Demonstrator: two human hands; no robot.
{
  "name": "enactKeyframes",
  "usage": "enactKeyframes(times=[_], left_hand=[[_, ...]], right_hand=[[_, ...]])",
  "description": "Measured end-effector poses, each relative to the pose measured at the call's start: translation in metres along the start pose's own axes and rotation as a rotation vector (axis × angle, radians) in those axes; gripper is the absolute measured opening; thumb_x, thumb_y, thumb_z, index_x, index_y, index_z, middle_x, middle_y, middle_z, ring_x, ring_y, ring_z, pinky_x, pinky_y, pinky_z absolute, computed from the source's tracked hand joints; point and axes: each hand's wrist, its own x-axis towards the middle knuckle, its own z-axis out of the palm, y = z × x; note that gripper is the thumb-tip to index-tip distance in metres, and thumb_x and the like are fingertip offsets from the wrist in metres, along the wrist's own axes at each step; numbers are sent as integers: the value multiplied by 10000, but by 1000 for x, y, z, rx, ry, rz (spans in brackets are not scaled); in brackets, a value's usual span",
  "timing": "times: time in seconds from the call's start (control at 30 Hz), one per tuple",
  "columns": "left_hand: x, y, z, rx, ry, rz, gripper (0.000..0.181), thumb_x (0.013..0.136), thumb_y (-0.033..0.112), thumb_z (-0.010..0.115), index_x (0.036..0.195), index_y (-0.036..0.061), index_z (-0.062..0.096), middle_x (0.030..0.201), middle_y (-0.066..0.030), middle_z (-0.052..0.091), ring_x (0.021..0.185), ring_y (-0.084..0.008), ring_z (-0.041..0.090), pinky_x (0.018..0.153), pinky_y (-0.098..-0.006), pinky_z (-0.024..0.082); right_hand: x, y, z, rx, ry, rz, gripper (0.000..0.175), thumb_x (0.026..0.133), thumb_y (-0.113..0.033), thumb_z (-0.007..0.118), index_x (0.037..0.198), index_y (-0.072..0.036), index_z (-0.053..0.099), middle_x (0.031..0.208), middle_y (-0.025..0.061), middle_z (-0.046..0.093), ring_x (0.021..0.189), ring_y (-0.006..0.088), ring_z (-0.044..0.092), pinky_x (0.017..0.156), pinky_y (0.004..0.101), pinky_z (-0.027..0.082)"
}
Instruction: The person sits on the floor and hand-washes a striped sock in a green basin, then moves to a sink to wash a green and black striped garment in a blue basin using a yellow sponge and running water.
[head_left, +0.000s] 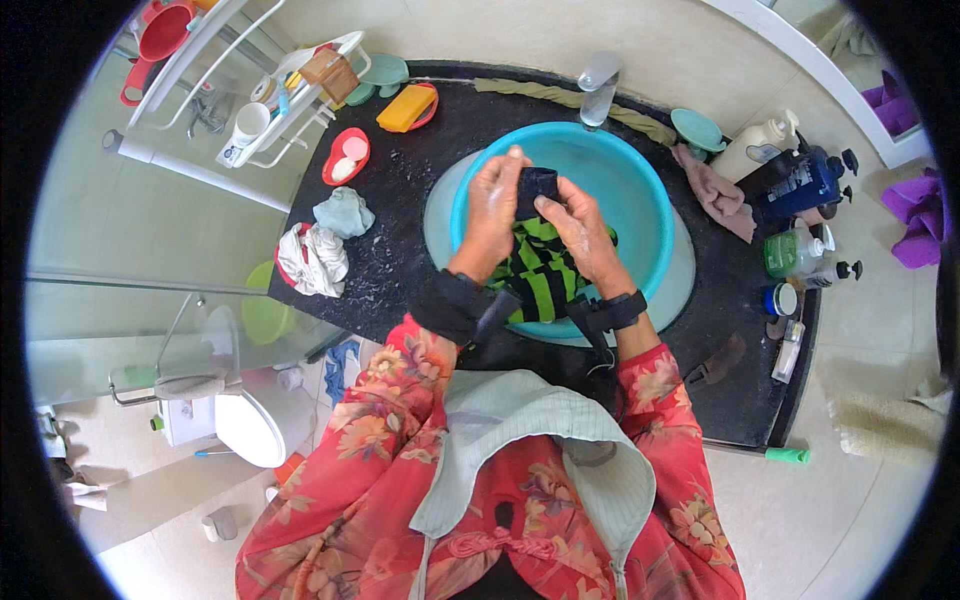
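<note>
A blue plastic basin (637, 217) sits in the sink bowl under the faucet (597, 90). Above its near half, both hands hold a garment patterned in green and black (541, 289), which hangs down over the basin's near side. My left hand (491, 206) grips the left edge of its dark cuff or band (537, 191). At the cuff's lower right, my right hand (581, 229) pinches the cloth between thumb and fingers. Whitish suds or wet shine show on both hands. The garment's lower end is partly hidden behind my wrists.
On the black countertop (390, 217) lie an orange soap bar (406, 107), a red soap dish (360, 139), a grey-blue cloth (343, 212) and a white cloth (313, 259). Pump bottles (796, 184) and a pink cloth (714, 193) line the right side. A white rack (259, 131) stands at upper left.
</note>
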Motion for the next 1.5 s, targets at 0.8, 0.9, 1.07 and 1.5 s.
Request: enactKeyframes(times=[0.8, 0.9, 1.07, 1.5], left_hand=[[-10, -20, 13, -241, 41, -218, 415, 990, 447, 435, 745, 114, 471, 743, -5, 440, 737, -109, 454, 643, -319, 408], [-10, -19, 10, -379, -70, -205, 415, 985, 445, 447, 739, 112, 458, 742, -2, 417, 729, -118, 424, 637, -320, 381], [-14, -17, 13, -132, 84, -313, 399, 977, 449, 466, 776, 106, 492, 777, 2, 465, 721, -109, 467, 625, -297, 400], [-15, -9, 14, -390, -46, -211, 379, 962, 462, 494, 790, 124, 495, 736, 4, 444, 748, -116, 486, 653, -309, 430]], right_hand=[[18, -34, 25, -835, 157, -292, 167, 887, -267, 555, 854, -110, 600, 705, 170, 588, 664, 402, 610, 668, 533, 480], [17, -29, 25, -715, 188, -454, 193, 936, -213, 506, 822, -64, 549, 636, 190, 534, 582, 397, 549, 501, 469, 412], [24, -20, 23, -898, 258, -408, 207, 916, -267, 518, 780, -116, 559, 654, 151, 590, 623, 384, 608, 529, 524, 451], [24, -6, 22, -761, 231, -533, 136, 888, -236, 524, 890, -104, 555, 772, 140, 598, 626, 381, 600, 506, 494, 458]])
